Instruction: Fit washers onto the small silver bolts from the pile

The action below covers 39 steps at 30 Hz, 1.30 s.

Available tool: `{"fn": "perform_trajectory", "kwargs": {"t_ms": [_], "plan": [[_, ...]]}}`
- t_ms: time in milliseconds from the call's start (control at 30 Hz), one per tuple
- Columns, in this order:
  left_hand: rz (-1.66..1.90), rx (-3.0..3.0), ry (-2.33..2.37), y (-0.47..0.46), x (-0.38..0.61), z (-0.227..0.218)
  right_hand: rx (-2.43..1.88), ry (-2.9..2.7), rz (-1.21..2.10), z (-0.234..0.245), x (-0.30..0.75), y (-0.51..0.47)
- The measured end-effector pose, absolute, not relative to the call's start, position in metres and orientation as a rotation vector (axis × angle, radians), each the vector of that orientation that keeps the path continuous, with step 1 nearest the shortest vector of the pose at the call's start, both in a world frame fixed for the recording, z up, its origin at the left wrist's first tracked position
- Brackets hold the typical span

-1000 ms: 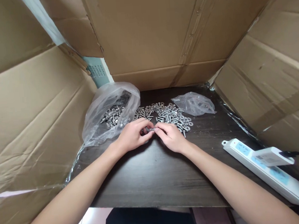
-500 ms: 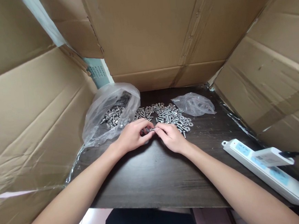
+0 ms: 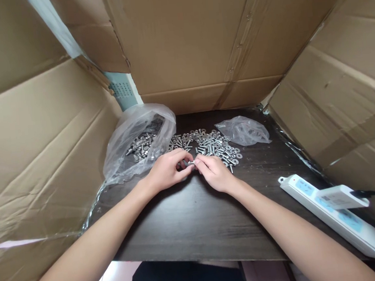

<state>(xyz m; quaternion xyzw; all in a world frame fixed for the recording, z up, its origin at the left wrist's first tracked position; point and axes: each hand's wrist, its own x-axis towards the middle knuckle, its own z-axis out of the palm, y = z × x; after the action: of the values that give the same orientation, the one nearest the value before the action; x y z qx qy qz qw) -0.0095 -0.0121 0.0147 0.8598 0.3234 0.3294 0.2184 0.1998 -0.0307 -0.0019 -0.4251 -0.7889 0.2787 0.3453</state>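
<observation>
Between my two hands, just in front of the loose hardware, is a small metal bolt [image 3: 191, 162] lying roughly sideways. My left hand [image 3: 170, 169] has its thumb and fingers curled around the left end of it. The thumb and forefinger of my right hand [image 3: 214, 171] pinch the right end. Whether a nut or washer sits on the bolt is too small to tell. Behind the hands spreads a pile of bolts, nuts and washers [image 3: 212, 145]. To the left, an open clear plastic bag [image 3: 118, 152] holds many metal fasteners [image 3: 144, 144].
A crumpled clear plastic bag [image 3: 247, 131] lies behind the pile on the right. On the right of the dark table [image 3: 187, 225] is a white power strip [image 3: 330, 216] with a plugged-in adapter [image 3: 343, 197] and cable. Cardboard walls [image 3: 186, 41] enclose the back and sides.
Both hands stay in nearly the same place. The bolt shows slightly more clearly between the fingertips; the fingers have shifted only a little.
</observation>
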Motion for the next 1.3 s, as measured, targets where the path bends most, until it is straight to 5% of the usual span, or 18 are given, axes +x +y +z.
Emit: {"fn": "perform_trajectory", "kwargs": {"t_ms": [1300], "plan": [[0.905, 2.407, 0.935, -0.0109, -0.0102, 0.0160, -1.046, -2.014, 0.704, -0.0046, 0.1986, -0.0303]]}}
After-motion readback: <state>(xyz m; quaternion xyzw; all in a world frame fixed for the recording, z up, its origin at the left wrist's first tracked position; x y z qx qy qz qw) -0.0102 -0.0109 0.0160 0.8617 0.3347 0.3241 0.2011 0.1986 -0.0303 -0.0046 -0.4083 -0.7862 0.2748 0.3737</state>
